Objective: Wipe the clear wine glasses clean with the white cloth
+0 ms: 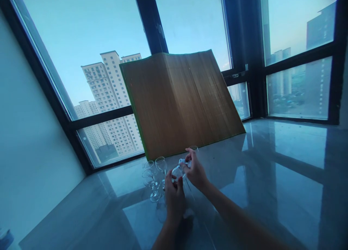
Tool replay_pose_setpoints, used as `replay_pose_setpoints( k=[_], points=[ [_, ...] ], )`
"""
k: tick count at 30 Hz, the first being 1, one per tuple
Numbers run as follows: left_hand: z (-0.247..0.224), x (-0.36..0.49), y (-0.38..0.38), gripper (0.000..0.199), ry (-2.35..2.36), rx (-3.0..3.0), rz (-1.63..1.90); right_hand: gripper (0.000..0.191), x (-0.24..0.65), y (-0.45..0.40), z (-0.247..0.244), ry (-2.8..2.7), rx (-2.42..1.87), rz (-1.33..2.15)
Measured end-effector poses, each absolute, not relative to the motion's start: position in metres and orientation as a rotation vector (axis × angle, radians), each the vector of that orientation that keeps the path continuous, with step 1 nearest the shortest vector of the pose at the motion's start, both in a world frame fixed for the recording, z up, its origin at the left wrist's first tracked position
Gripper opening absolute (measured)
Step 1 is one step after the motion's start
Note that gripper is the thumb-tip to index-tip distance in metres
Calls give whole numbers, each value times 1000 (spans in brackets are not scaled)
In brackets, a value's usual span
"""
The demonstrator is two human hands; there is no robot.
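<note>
My left hand (174,194) is curled around a clear glass (178,173), tilted with its rim toward my right hand. My right hand (195,170) pinches a small crumpled white cloth or tissue (182,162) at the glass's rim. My fingers hide much of the glass, so its stem cannot be made out. Just left of my left hand, several clear stemmed glasses (154,196) stand close together on the glossy surface. Beyond my right hand shows the rim of another glass (194,147), mostly hidden by the fingers.
A large brown mat with green edging (185,105) leans against the dark window frame (154,21) behind the glasses. The shiny grey marble-like surface (258,184) reflects the windows. A pale wall (32,141) stands at left, with a blurred blue object (5,239) at the lower left.
</note>
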State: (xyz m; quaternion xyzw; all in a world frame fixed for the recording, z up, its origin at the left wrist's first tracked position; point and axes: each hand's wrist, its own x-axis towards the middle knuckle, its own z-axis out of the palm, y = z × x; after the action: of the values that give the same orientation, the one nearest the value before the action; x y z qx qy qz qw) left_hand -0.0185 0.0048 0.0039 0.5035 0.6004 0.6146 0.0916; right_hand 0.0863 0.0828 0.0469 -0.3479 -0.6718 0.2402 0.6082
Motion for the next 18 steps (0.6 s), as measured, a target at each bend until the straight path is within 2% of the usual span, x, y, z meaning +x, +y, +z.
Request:
replay_pose_setpoints(
  k=[3,9,15,18],
  points=[
    [4,-19,5,56,1812,1493,1857,55,85,87,43,-1573,-798,595],
    [9,-19,3,57,1767,1422,1990,47,82,94,36,-1584,-808,752],
    [21,-6,-6,58,1332,1233,2087,44,80,95,35,-1460,-868,766],
    [28,-3,-10,60,1190,1173,2136,51,72,89,26,-1530,-856,742]
  ],
)
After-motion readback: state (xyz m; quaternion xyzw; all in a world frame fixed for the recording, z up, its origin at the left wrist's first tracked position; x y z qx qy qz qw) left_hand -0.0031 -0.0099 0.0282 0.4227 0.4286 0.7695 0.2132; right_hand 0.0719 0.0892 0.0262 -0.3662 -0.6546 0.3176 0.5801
